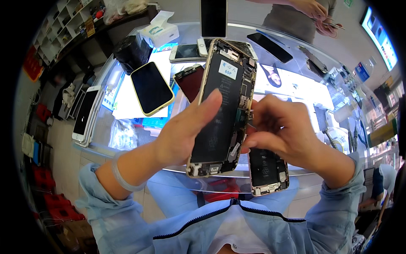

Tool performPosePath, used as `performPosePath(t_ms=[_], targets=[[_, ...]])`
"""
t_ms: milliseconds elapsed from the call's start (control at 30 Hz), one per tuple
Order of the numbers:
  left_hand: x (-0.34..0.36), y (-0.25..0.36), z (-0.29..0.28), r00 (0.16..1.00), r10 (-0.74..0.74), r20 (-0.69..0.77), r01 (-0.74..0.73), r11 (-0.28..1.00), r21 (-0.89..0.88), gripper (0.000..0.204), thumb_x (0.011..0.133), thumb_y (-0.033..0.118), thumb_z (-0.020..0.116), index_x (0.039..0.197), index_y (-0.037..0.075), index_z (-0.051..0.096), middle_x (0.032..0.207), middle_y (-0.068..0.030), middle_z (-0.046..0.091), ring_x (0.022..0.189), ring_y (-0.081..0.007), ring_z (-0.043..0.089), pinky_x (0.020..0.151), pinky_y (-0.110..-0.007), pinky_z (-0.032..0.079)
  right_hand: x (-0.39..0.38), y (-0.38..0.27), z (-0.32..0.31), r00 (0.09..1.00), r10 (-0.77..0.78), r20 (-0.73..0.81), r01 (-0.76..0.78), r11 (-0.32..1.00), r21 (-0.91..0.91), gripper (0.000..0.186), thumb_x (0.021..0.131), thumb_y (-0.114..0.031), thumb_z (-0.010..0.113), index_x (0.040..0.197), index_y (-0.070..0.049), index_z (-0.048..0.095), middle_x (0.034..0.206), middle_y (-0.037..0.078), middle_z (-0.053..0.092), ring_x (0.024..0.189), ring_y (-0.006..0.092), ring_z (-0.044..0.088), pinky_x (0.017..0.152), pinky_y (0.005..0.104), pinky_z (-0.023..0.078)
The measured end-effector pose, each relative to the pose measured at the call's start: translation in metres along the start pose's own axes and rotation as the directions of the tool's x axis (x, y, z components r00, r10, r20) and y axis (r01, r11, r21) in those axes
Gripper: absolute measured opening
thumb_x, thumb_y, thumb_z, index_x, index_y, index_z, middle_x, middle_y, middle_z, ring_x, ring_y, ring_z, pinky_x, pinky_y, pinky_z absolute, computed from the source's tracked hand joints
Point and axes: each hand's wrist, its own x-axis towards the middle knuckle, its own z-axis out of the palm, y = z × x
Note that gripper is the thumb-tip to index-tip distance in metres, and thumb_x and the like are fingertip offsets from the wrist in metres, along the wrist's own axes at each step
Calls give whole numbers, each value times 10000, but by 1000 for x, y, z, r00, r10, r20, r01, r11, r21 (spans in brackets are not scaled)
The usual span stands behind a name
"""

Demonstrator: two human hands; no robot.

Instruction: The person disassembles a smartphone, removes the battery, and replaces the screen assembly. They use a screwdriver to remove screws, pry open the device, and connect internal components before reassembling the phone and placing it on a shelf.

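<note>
My left hand (177, 131) grips an opened smartphone (230, 106), its thumb lying over the black battery. The phone is tilted up above the table edge, with its circuit board along the right side and its screen off. At its right edge is my right hand (283, 131), fingers curled and thumb bent inward; whatever sits between them is too small to make out. Below that hand, a second opened phone (265, 167) with a black battery lies at the table's near edge. Behind the held phone, a detached dark red panel (189, 82) is partly hidden.
On the glass table (101, 131) lie a yellow-cased phone (152, 89), a black phone (270, 47) and white phones (186, 52). A tissue box (160, 34) and a black roll (129, 53) stand far left. Stacked phones (86, 114) sit at the left edge. Across the table is another person's hand (315, 9).
</note>
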Motion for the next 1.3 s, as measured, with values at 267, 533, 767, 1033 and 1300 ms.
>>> performPosePath(t_ms=[267, 533, 767, 1033, 1300], targets=[[-13, -3, 12, 989, -1, 145, -15, 994, 110, 658, 943, 460, 366, 1427, 145, 52, 1311, -92, 341, 1206, -157, 366, 964, -345, 356, 7, -7, 2, 996, 20, 87, -10, 994, -107, 238, 792, -158, 704, 690, -11, 548, 565, 40, 591, 531, 110, 626, 473, 224, 465], [-13, -7, 13, 975, 33, 222, -80, 975, 205, 626, 950, 403, 384, 1412, 153, 44, 1235, -73, 348, 1070, -161, 399, 903, -347, 359, 9, -7, -2, 952, 217, 217, -272, 924, 269, 240, 851, -172, 639, 724, 25, 593, 630, 26, 600, 584, 84, 603, 533, 217, 474], [-12, -10, 15, 976, 39, 212, -84, 975, 206, 611, 954, 347, 399, 1405, 152, 35, 1221, -84, 341, 1045, -155, 398, 887, -339, 359, 7, -9, -1, 959, 185, 212, -245, 922, 301, 262, 871, -169, 595, 710, 37, 609, 603, 76, 602, 565, 117, 610, 515, 247, 459], [1, -16, -4, 995, 91, 35, -98, 956, 276, 664, 914, 557, 321, 1298, 15, 334, 1063, -167, 526, 984, -227, 568, 826, -326, 492, 11, 2, 1, 948, 176, 263, -260, 907, 330, 245, 903, -181, 550, 729, -11, 579, 604, 14, 594, 565, 61, 558, 523, 212, 424], [2, 8, -9, 978, 178, 108, -181, 983, 22, 692, 921, 581, 215, 1243, -2, 402, 1015, -170, 582, 944, -262, 604, 826, -340, 506, 46, -10, 2, 983, 95, 159, -139, 943, 302, 250, 849, -176, 554, 669, -3, 581, 565, 44, 604, 455, 77, 550, 419, 210, 422]])
